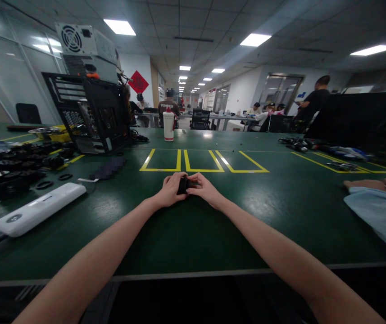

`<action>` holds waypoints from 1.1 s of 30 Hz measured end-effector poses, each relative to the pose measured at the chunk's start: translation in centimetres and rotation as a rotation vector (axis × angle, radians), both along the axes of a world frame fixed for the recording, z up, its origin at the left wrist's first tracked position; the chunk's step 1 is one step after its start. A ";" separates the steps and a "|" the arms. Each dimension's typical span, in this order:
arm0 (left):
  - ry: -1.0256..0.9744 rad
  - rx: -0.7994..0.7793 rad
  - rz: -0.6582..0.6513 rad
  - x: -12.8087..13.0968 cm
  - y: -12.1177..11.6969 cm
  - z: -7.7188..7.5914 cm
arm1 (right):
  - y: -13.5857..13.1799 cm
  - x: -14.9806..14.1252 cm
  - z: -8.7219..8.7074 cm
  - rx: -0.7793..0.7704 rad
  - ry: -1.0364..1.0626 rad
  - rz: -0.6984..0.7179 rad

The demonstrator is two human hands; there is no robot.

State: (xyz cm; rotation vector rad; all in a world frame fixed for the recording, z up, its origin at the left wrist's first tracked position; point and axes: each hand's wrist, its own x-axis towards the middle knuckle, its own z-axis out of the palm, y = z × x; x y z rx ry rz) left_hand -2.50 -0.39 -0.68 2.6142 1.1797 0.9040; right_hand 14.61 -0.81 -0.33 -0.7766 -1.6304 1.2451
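Note:
Both my arms stretch forward over a dark green table [193, 234]. My left hand [170, 191] and my right hand [202, 188] meet at the middle, fingers curled around a small black object [183, 185] held between them just above the table. Most of the object is hidden by my fingers, so I cannot make out what it is. Yellow taped rectangles [202, 161] lie on the table just beyond my hands.
A white oblong device [39, 213] lies at left, beside a pile of black parts [13, 168]. An open black computer case [91, 114] stands behind them, and a white bottle [168, 126] farther back. Another person's arm in a light blue sleeve [378, 211] rests at right. Cables [301, 145] lie far right.

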 end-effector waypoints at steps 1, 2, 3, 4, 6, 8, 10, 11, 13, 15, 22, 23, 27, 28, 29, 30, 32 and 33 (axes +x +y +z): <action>-0.003 -0.001 -0.004 0.0 0.0 0.0 | 0.0 0.0 -0.1 0.006 -0.001 -0.005; -0.005 0.000 -0.008 0.0 0.0 0.0 | 0.1 0.0 -0.1 0.008 0.004 -0.008; -0.006 0.001 -0.011 0.0 0.0 0.0 | 0.1 0.0 -0.2 0.008 0.012 -0.008; -0.006 0.004 -0.013 0.0 0.1 -0.1 | 0.2 -0.1 -0.2 0.005 0.021 -0.005; -0.001 0.010 -0.012 0.0 0.1 -0.1 | 0.3 -0.1 -0.2 0.003 0.034 0.004; 0.007 0.017 -0.008 0.0 0.2 -0.2 | 0.4 -0.1 -0.2 0.020 0.038 -0.005; 0.014 0.022 -0.007 -0.1 0.2 -0.2 | 0.4 -0.1 -0.2 0.023 0.029 -0.009; 0.016 0.022 -0.007 -0.1 0.2 -0.2 | 0.4 -0.1 -0.2 0.016 0.027 -0.005; 0.016 0.017 -0.007 -0.1 0.2 -0.1 | 0.4 0.0 -0.1 -0.003 0.030 0.015; 0.015 0.009 -0.010 -0.1 0.1 0.0 | 0.3 -0.1 -0.1 -0.009 0.044 0.028; -0.003 0.009 -0.013 0.0 0.0 0.0 | 0.1 -0.2 0.0 0.005 0.026 -0.017; -0.005 0.007 -0.013 0.0 0.0 0.0 | 0.2 -0.2 0.0 0.007 0.021 -0.022; -0.008 0.006 -0.013 -0.1 0.0 0.0 | 0.3 -0.1 0.1 0.002 0.007 -0.031; -0.008 0.006 -0.014 -0.1 0.0 0.0 | 0.4 -0.1 0.1 -0.009 0.001 -0.027; -0.006 0.006 -0.016 -0.1 0.0 0.0 | 0.4 0.0 0.1 -0.022 -0.003 -0.019; -0.003 0.006 -0.018 -0.1 0.0 0.0 | 0.5 0.0 0.0 -0.029 -0.003 -0.009; 0.001 0.006 -0.017 -0.1 0.1 0.0 | 0.5 0.0 -0.1 -0.019 0.011 0.012; 0.002 0.005 -0.015 -0.1 0.1 0.0 | 0.5 0.0 -0.2 -0.006 0.021 0.022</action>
